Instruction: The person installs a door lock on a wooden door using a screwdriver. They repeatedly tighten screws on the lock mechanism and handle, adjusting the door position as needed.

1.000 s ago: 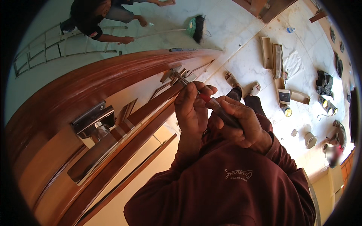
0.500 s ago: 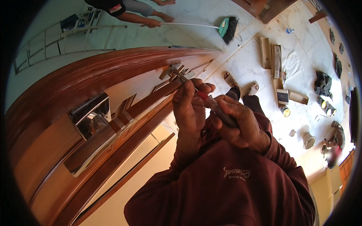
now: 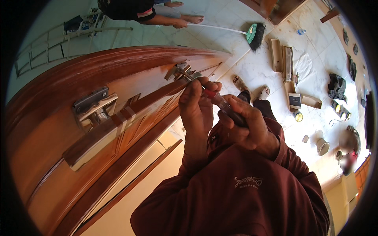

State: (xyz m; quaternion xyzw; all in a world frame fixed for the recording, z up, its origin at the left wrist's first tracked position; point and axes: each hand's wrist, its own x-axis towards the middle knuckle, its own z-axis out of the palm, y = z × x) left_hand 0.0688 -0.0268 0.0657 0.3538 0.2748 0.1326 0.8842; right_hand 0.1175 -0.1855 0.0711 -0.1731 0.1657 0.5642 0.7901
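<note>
My right hand (image 3: pixel 250 124) is wrapped round the clear handle of a screwdriver (image 3: pixel 219 102) with a red collar. The fingers of my left hand (image 3: pixel 195 106) pinch its shaft close to the front. The shaft points up and left to a shiny metal fitting (image 3: pixel 182 71) at the far end of a brown wooden door panel (image 3: pixel 161 93); where the tip sits is hard to make out. A second metal fitting (image 3: pixel 94 108), with a dark plate and a shiny bar, is mounted on the wood at the left.
Beyond the wooden frame (image 3: pixel 118 63), another person's hand (image 3: pixel 180 23) holds a broom (image 3: pixel 254 36). A metal ladder (image 3: pixel 47 45) lies at the upper left. Opened cardboard boxes (image 3: pixel 277 55), cans (image 3: pixel 298 117) and a black plastic bag (image 3: pixel 337 86) lie on the tiled floor at right.
The other person and the broom have moved right. The door panel's near end and left fitting have shifted slightly in view. My hands keep their hold on the screwdriver, almost in place.
</note>
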